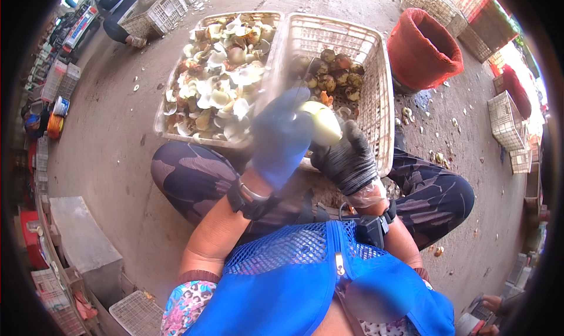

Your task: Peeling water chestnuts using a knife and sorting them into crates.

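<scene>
My right hand [345, 155] wears a black glove and grips a pale, peeled round fruit [322, 123] in front of my chest. Blurred by motion, my left hand [281, 137] in a blue glove is raised just left of the fruit and touches or nearly touches it; whether it holds anything I cannot tell. Behind the hands stand two white plastic crates. The left crate [170, 109] is heaped with white and brown peelings. The right crate [376, 83] holds several dark, unpeeled round fruits [332, 74] at its far end.
A red mesh-covered tub [420, 51] stands right of the crates. More white crates [508, 121] sit at the right and top left [158, 12]. A grey concrete block [82, 242] lies at my lower left. Peel scraps dot the concrete floor. Another person's hand [490, 303] shows bottom right.
</scene>
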Demonstrator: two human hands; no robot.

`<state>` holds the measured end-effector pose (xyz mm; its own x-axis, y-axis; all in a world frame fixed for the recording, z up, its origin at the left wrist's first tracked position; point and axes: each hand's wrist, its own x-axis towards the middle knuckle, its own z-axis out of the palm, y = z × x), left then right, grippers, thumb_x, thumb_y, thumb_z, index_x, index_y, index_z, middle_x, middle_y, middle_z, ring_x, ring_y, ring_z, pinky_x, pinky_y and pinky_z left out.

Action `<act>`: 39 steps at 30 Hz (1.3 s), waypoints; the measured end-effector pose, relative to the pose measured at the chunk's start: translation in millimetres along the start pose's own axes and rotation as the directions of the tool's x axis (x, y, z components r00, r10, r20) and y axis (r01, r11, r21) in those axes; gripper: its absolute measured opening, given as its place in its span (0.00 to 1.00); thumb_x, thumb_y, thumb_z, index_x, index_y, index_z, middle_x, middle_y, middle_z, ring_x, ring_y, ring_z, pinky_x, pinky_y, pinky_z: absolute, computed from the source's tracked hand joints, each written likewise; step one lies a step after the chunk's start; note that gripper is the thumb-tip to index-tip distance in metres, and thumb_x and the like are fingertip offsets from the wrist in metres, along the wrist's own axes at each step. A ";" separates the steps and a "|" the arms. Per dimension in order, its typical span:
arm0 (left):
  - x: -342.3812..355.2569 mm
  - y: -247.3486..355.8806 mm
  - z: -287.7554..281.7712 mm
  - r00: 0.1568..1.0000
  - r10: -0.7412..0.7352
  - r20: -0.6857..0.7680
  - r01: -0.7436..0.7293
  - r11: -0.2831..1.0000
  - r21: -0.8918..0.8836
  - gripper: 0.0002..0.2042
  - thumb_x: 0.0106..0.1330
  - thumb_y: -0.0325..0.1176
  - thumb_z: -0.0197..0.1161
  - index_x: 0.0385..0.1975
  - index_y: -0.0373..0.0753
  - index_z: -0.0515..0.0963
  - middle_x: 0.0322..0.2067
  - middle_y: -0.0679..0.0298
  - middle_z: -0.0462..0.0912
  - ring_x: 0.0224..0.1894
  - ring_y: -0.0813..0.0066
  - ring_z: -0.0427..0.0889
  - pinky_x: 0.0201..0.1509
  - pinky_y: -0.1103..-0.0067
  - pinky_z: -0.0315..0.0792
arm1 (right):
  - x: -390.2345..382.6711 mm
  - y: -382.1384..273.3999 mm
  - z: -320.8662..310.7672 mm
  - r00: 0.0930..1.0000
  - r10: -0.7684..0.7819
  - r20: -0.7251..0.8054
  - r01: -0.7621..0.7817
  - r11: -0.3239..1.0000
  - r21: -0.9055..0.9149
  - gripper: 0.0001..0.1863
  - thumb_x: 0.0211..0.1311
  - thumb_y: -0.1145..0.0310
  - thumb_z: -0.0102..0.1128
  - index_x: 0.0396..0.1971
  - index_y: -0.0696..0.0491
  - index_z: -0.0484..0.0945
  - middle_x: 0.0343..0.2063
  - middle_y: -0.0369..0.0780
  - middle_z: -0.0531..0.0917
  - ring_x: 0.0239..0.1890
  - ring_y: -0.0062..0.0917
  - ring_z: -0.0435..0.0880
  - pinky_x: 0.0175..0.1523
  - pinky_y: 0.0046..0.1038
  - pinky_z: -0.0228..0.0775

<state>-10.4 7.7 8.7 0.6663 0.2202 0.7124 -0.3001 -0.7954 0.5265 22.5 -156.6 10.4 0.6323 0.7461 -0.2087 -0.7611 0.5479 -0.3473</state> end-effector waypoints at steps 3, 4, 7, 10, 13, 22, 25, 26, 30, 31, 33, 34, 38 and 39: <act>-2.3 3.8 -2.7 0.994 0.099 -0.054 -0.097 0.994 0.047 0.14 0.59 0.20 0.58 0.44 0.32 0.84 0.34 0.53 0.89 0.34 0.62 0.89 0.40 0.73 0.81 | 1.5 4.9 12.2 0.999 0.052 -0.015 -0.050 0.996 0.076 0.27 0.63 0.67 0.61 0.62 0.56 0.72 0.48 0.39 0.81 0.49 0.28 0.80 0.54 0.31 0.74; -1.9 3.4 -4.2 0.994 0.101 -0.047 -0.099 0.994 0.046 0.14 0.59 0.20 0.58 0.44 0.32 0.84 0.34 0.53 0.89 0.34 0.62 0.89 0.40 0.73 0.81 | 1.8 5.9 13.9 0.997 0.073 -0.018 -0.071 0.992 0.102 0.27 0.62 0.69 0.60 0.62 0.56 0.73 0.47 0.38 0.81 0.48 0.28 0.80 0.54 0.31 0.73; 9.8 1.5 -11.7 0.993 -0.081 -0.084 0.075 0.994 -0.079 0.11 0.58 0.20 0.60 0.39 0.35 0.86 0.30 0.57 0.88 0.31 0.66 0.88 0.39 0.75 0.80 | 5.7 -3.9 -12.9 0.999 0.032 -0.025 -0.035 0.988 -0.152 0.29 0.61 0.71 0.59 0.64 0.56 0.71 0.46 0.36 0.81 0.47 0.25 0.80 0.53 0.28 0.73; 22.4 -13.2 -5.7 0.991 0.037 -0.130 -0.044 0.998 -0.049 0.10 0.58 0.21 0.62 0.38 0.36 0.85 0.30 0.58 0.88 0.31 0.68 0.88 0.37 0.75 0.80 | 1.5 -11.9 -19.0 0.998 -0.052 -0.023 0.039 0.924 -0.381 0.31 0.60 0.73 0.57 0.66 0.56 0.69 0.47 0.37 0.80 0.44 0.20 0.79 0.49 0.23 0.74; 33.7 -23.8 -3.9 0.984 -0.180 -0.002 0.180 0.982 -0.053 0.06 0.63 0.25 0.64 0.38 0.36 0.85 0.29 0.59 0.88 0.31 0.70 0.88 0.36 0.76 0.80 | -1.8 -21.5 -39.8 0.986 -0.156 -0.060 0.086 0.784 -0.615 0.41 0.50 0.64 0.73 0.67 0.51 0.67 0.50 0.42 0.82 0.50 0.34 0.85 0.50 0.33 0.82; 0.4 -6.6 20.3 0.899 -0.147 0.411 0.307 0.883 -0.355 0.13 0.62 0.34 0.67 0.45 0.39 0.85 0.43 0.57 0.88 0.31 0.70 0.86 0.33 0.74 0.79 | -8.6 -37.3 -24.3 0.995 0.004 -0.101 -0.039 0.936 -0.350 0.38 0.52 0.62 0.70 0.64 0.54 0.69 0.48 0.44 0.83 0.41 0.38 0.88 0.43 0.35 0.85; -3.2 -5.6 21.7 0.914 -0.169 0.368 0.287 0.912 -0.293 0.17 0.63 0.35 0.66 0.50 0.37 0.84 0.36 0.53 0.88 0.30 0.65 0.85 0.36 0.74 0.80 | -6.6 -38.5 -27.8 0.992 -0.032 -0.124 -0.039 0.847 -0.530 0.39 0.51 0.67 0.67 0.66 0.58 0.67 0.49 0.43 0.83 0.44 0.35 0.87 0.45 0.36 0.85; -5.9 -6.0 23.3 0.917 -0.172 0.361 0.286 0.913 -0.290 0.17 0.63 0.35 0.66 0.50 0.37 0.84 0.36 0.53 0.88 0.30 0.65 0.85 0.36 0.74 0.80 | -3.5 -37.7 -27.8 0.993 -0.027 -0.118 -0.040 0.845 -0.533 0.39 0.51 0.67 0.67 0.66 0.58 0.67 0.49 0.43 0.83 0.44 0.35 0.87 0.45 0.36 0.85; -16.2 -12.3 29.8 0.965 -0.192 0.180 0.228 0.951 -0.210 0.16 0.63 0.35 0.63 0.47 0.35 0.84 0.31 0.51 0.87 0.31 0.62 0.87 0.38 0.72 0.79 | 3.2 -39.5 -6.6 0.998 -0.018 -0.067 -0.041 0.624 -0.780 0.42 0.48 0.73 0.69 0.69 0.54 0.67 0.51 0.39 0.80 0.50 0.25 0.81 0.50 0.27 0.80; -12.7 -14.4 31.6 0.974 -0.192 0.120 0.212 0.958 -0.195 0.15 0.63 0.35 0.62 0.46 0.35 0.84 0.32 0.51 0.87 0.31 0.62 0.87 0.39 0.72 0.79 | 4.9 -40.7 2.0 0.995 -0.047 -0.089 -0.042 0.615 -0.787 0.43 0.48 0.73 0.70 0.69 0.54 0.66 0.52 0.39 0.80 0.49 0.25 0.82 0.47 0.26 0.80; -8.0 -15.6 32.3 0.958 -0.270 0.098 0.286 0.932 -0.222 0.14 0.63 0.34 0.61 0.44 0.34 0.84 0.32 0.51 0.87 0.32 0.61 0.87 0.39 0.71 0.79 | 11.8 -35.9 -1.4 0.987 -0.154 -0.051 0.062 0.647 -0.760 0.46 0.49 0.72 0.71 0.72 0.51 0.63 0.54 0.41 0.78 0.47 0.26 0.83 0.39 0.23 0.81; -6.7 -17.9 31.0 0.930 -0.356 0.085 0.366 0.900 -0.238 0.14 0.63 0.33 0.60 0.43 0.34 0.84 0.33 0.50 0.88 0.32 0.60 0.87 0.40 0.70 0.79 | 16.9 -28.5 -7.7 0.988 -0.150 -0.034 0.072 0.645 -0.760 0.46 0.49 0.72 0.71 0.72 0.51 0.63 0.54 0.41 0.78 0.47 0.26 0.83 0.39 0.23 0.81; -13.3 -23.9 24.9 0.920 -0.390 0.042 0.388 0.892 -0.232 0.10 0.65 0.23 0.62 0.43 0.38 0.86 0.38 0.62 0.89 0.35 0.74 0.87 0.40 0.79 0.80 | 21.1 -10.8 -1.8 0.966 -0.234 -0.107 0.141 0.829 -0.541 0.50 0.44 0.78 0.72 0.71 0.56 0.59 0.59 0.43 0.76 0.53 0.32 0.82 0.47 0.31 0.86; -14.4 -25.5 23.8 0.919 -0.392 0.043 0.391 0.890 -0.233 0.10 0.65 0.23 0.62 0.43 0.38 0.86 0.38 0.62 0.89 0.35 0.74 0.87 0.40 0.79 0.80 | 21.3 -12.1 -0.4 0.966 -0.243 -0.083 0.138 0.765 -0.629 0.50 0.44 0.78 0.73 0.71 0.56 0.59 0.59 0.44 0.75 0.54 0.32 0.82 0.48 0.32 0.86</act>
<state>4.0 11.4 -26.1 0.7594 0.4899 0.4281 -0.1655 -0.4908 0.8554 45.2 -147.5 9.8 0.8081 0.5563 -0.1936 -0.4036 0.2836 -0.8699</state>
